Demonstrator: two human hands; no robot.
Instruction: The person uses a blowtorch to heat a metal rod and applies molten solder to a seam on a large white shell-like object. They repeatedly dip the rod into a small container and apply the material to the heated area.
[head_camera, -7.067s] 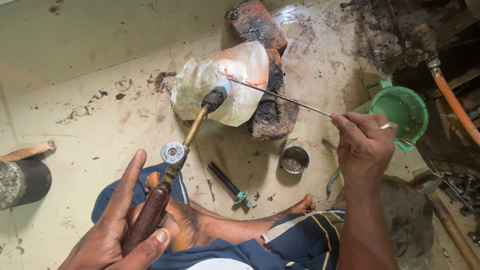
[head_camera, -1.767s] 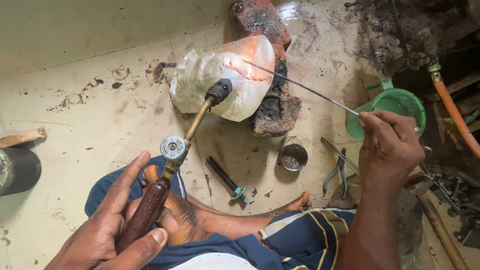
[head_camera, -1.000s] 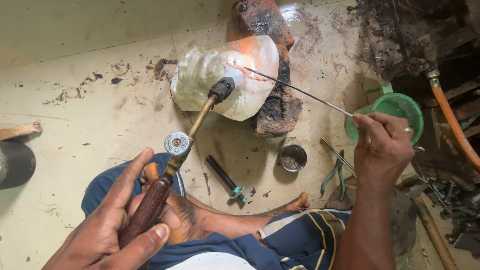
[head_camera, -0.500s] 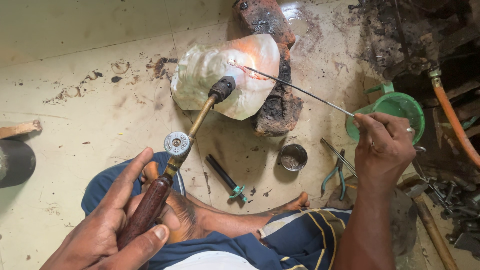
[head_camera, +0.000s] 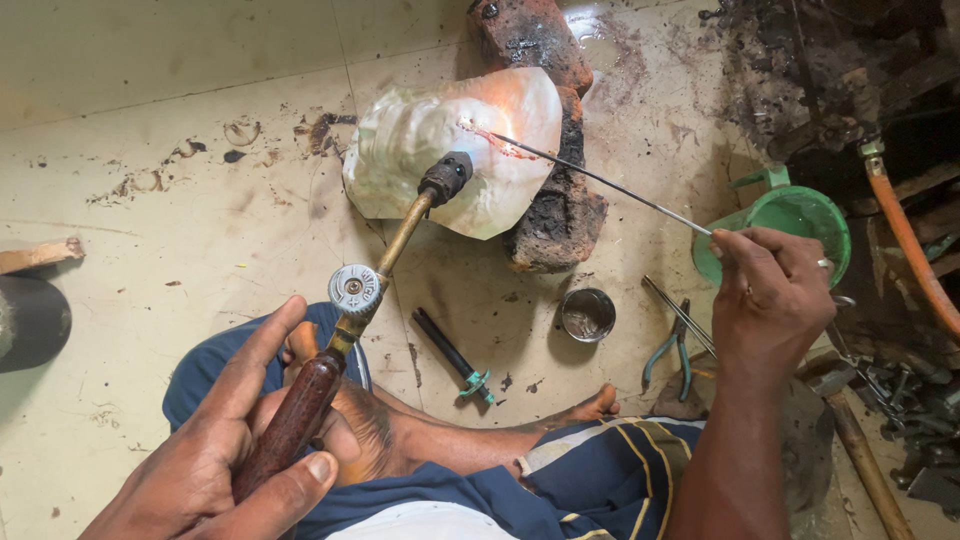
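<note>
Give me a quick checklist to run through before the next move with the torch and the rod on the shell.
1. Left hand wrapped firmly round the torch handle: ok.
2. Torch tip aimed at the shell: ok.
3. Right hand pinching the thin rod, tip at the glowing spot: ok.
4. Shell leaning steadily on the dark brick: cannot tell.
5. Bare leg lies below the torch: not ok.
6. Pliers and small tin cup near the right hand: ok.

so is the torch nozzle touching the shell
Apart. The head view shows the torch nozzle, held by the left hand, raised in front of the shell, with only its flame reaching the glowing spot.
</note>
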